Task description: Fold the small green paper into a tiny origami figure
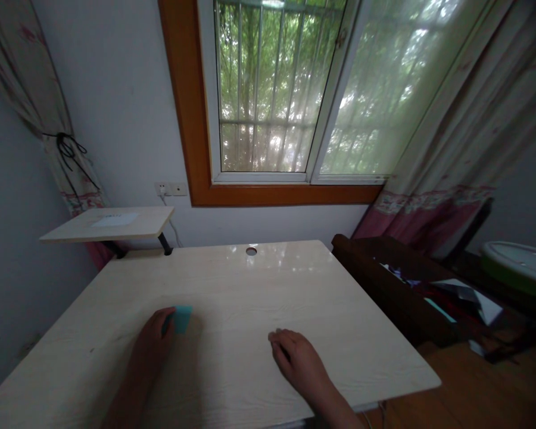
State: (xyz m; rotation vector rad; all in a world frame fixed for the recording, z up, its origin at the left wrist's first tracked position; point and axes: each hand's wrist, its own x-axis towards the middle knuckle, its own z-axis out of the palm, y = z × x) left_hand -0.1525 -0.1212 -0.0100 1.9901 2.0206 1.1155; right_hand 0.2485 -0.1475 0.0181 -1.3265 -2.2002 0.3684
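On the left part of the pale wood-grain table (241, 369), my left hand (154, 336) is closed on a small teal piece of paper (183, 319). The thumb and fingers pinch its left side, where a darker teal part shows. The paper's right side sticks out beyond the fingertips, close to the tabletop. My right hand (297, 357) rests at the right of the table's middle with its fingers curled together. Nothing shows between them, and the palm is hidden.
A small raised shelf (136, 229) with a white paper (116, 220) stands at the back left. A round cable hole (251, 251) lies near the rear edge. Beyond the right edge are a dark brown bench (375, 286) with papers and a green-sided round object (518, 268).
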